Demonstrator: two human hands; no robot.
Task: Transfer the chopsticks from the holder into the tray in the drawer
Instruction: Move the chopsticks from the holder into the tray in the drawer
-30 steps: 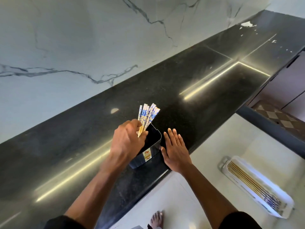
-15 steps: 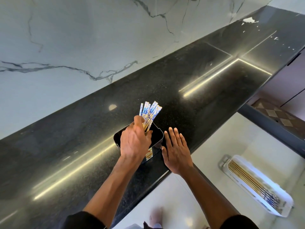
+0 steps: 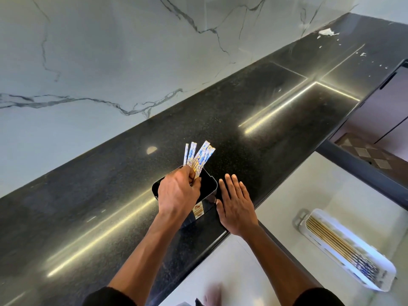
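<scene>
Black granite counter point(image 3: 276, 120), marble wall point(image 3: 110, 51), left hand point(image 3: 177, 193) gripping chopsticks point(image 3: 198, 155) over holder point(image 3: 209, 186), right hand point(image 3: 235, 206) flat, fingers spread.

We're in a home kitchen here, no question. A long black stone counter point(image 3: 254, 120) runs along a white marble-look wall point(image 3: 114, 51) veined in grey, polished enough to throw back strips of light. On it stands a dark holder point(image 3: 208, 184) with blue-patterned chopsticks point(image 3: 199, 154) fanned above its rim. Below the counter edge a pale drawer point(image 3: 293, 195) stands open, and in it a white tray point(image 3: 375, 281) carries more chopsticks laid in a row. Off to the right, flat cabinet fronts point(image 3: 390, 111) and a checkered floor point(image 3: 368, 153).
</scene>
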